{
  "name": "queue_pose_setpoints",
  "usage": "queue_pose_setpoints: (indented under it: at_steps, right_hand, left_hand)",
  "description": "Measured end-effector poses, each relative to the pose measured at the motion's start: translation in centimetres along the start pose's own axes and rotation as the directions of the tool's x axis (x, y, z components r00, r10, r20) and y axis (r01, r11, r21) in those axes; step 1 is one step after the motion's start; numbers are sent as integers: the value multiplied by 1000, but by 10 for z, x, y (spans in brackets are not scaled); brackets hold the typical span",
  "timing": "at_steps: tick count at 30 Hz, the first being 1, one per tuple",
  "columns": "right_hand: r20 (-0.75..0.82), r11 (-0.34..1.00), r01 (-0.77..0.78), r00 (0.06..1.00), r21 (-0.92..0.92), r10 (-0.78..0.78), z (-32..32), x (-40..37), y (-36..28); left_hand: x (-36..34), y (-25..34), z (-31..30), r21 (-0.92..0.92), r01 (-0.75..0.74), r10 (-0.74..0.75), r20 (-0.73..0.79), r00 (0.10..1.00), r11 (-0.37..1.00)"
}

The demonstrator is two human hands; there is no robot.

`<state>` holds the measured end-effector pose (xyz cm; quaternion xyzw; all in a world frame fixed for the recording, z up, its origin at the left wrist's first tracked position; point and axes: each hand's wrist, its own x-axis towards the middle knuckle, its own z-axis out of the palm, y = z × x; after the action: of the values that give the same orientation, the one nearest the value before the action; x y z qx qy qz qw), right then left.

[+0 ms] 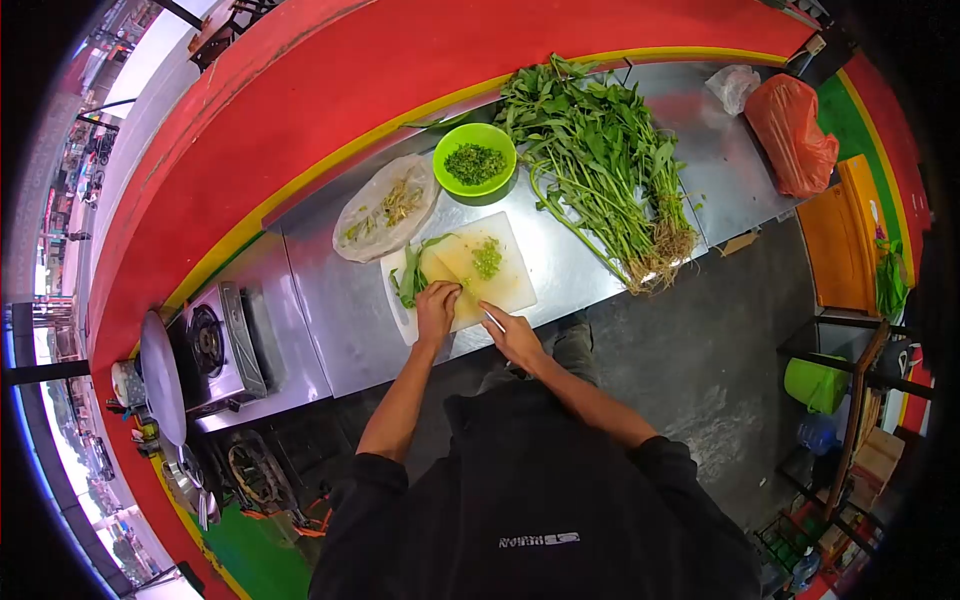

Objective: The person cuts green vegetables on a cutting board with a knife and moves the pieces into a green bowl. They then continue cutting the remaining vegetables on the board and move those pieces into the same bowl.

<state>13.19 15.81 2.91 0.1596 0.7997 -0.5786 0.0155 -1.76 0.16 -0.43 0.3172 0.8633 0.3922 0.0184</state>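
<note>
On a white cutting board [513, 240] lies a small heap of chopped green pieces [487, 259]. My left hand [436, 312] is closed at the board's near side, its curled fingers pressing leafy greens [411, 277] whose leaves stick out to the left. Gripped in my right hand [515, 340] is a knife [462, 281], its blade pointing up and left over the board, close to my left fingertips. Where the blade meets the greens is hard to make out. Behind the board stands a lime-green bowl [441, 163] with finely chopped greens inside.
A clear plastic bag [352, 222] with trimmings lies left of the bowl. A big bunch of rooted greens [610, 150] covers the steel counter [345, 330] to the right. Farther right sits a red plastic bag [790, 135]. A gas stove [222, 345] stands at the left.
</note>
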Motion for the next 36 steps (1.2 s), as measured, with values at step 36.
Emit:
queue_pose_setpoints:
  at_steps: [36]
  right_hand:
    - [49,997,-68,996,-38,70,-9,-7,-9]
  left_hand:
    - [3,4,-6,-36,-30,30,5,1000,999]
